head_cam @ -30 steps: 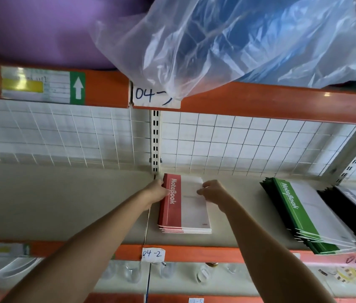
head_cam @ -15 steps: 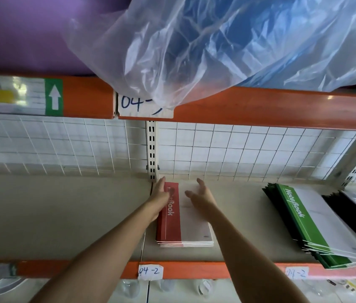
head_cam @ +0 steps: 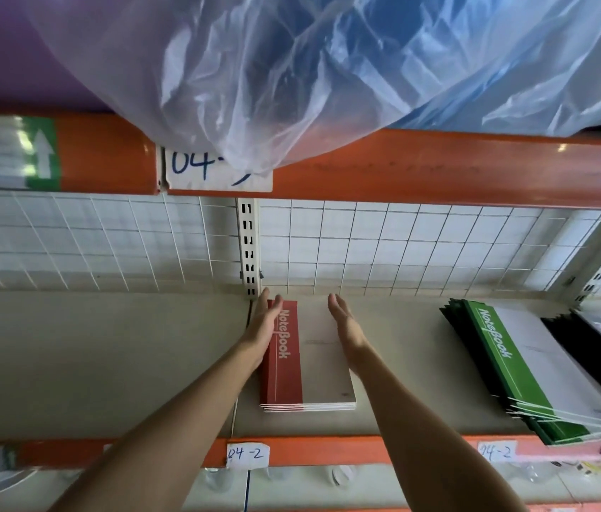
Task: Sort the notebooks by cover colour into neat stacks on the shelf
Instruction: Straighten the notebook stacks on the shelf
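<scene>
Head view, one entry. Red notebook stack (head_cam: 306, 360): flat on the shelf (head_cam: 107, 364), mid-bay. I see left hand (head_cam: 263, 327) and right hand (head_cam: 347, 327) with straight fingers flanking its sides, evidently squaring edges. Green notebook stack (head_cam: 535, 371) lies well apart, rightward, fanned, likely awaiting tidying.

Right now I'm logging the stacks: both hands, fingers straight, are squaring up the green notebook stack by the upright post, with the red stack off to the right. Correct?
Not quite: the colours are swapped. The head view shows the left hand and right hand, fingers straight, flanking the red notebook stack by the upright post; the green stack lies off to the right.
</scene>
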Tool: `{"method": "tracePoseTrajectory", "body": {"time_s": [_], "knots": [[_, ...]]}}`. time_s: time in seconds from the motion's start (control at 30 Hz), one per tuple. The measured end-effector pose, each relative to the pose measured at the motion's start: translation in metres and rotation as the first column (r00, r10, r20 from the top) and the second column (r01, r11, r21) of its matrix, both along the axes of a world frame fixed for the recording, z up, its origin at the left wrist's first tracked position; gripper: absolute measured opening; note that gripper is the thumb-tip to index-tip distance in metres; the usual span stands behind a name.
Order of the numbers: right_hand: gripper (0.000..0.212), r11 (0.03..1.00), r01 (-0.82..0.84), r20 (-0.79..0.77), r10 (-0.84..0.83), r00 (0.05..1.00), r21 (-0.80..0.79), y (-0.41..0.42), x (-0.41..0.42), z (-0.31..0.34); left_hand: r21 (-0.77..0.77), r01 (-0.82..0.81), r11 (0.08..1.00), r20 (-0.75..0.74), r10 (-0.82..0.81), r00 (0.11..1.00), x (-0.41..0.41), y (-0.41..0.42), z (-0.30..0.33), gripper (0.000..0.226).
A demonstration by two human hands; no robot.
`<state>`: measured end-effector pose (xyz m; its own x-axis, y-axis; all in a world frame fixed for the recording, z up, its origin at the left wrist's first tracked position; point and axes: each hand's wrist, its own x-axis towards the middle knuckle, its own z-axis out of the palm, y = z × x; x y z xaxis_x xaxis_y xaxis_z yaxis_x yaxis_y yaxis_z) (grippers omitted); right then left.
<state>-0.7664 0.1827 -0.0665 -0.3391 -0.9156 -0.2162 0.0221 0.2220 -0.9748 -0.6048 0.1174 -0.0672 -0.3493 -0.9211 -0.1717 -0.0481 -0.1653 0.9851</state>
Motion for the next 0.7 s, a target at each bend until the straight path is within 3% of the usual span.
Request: {"method": "tracePoseTrajectory", "body": {"time_s": [0.07, 0.2, 0.3, 0.37, 0.53, 0.7], "knots": [[0.083, 0.998, -0.041, 0.135, 0.035, 0.99, 0.043, 0.004, -0.006, 0.01, 0.044, 0.004, 0.999, -0.031, -0.002, 1.0, 0.005, -0.003, 0.002, 0.07], [0.067, 1.0, 0.01, 0.257, -0.017, 0.966, 0.026, 0.01, -0.003, -0.007, 0.212, -0.029, 0.977, -0.076, 0.046, 0.996, 0.008, -0.011, -0.029, 0.106], [0.09, 1.0, 0.01, 0.178, -0.006, 0.984, -0.021, -0.025, -0.03, -0.079, 0.19, -0.055, 0.98, -0.095, 0.074, 0.993, 0.002, -0.005, -0.032, 0.109], [0.089, 1.0, 0.008, 0.144, -0.004, 0.99, -0.023, -0.051, -0.053, -0.123, 0.172, -0.047, 0.984, -0.108, 0.066, 0.992, 0.001, -0.004, -0.028, 0.108], [0.094, 0.996, -0.037, 0.102, 0.028, 0.994, 0.087, -0.018, -0.03, -0.05, 0.188, -0.022, 0.982, -0.093, 0.04, 0.995, 0.012, 0.006, -0.013, 0.112], [0.093, 0.995, 0.006, 0.114, -0.018, 0.993, 0.101, -0.003, -0.025, -0.061, 0.252, -0.011, 0.968, -0.15, 0.05, 0.987, 0.024, 0.032, 0.004, 0.092]]}}
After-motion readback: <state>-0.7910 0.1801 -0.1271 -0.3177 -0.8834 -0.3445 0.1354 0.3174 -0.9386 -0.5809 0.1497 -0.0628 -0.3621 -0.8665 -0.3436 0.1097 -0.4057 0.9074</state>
